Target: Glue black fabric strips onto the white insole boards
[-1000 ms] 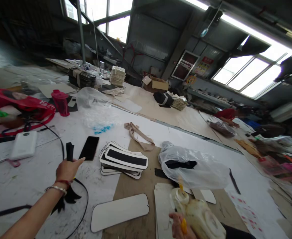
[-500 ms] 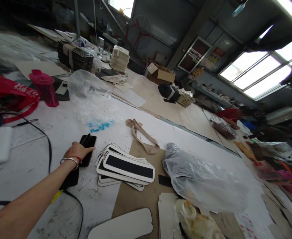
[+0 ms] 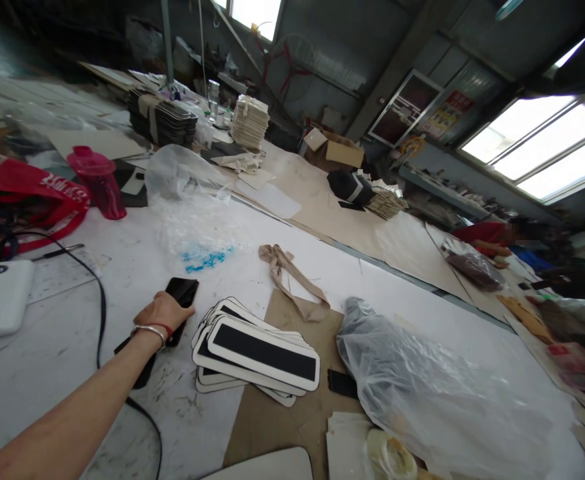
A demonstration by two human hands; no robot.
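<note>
One hand, the left hand (image 3: 162, 311), rests on the black phone (image 3: 181, 293), fingers curled over it, grip unclear; next: lift cleanly

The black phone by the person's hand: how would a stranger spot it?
Start at the white worktable, near the fanned stack of white-edged black panels. Just left of it, the left hand rests on the phone, a plain glossy black slab without any white border.
</note>
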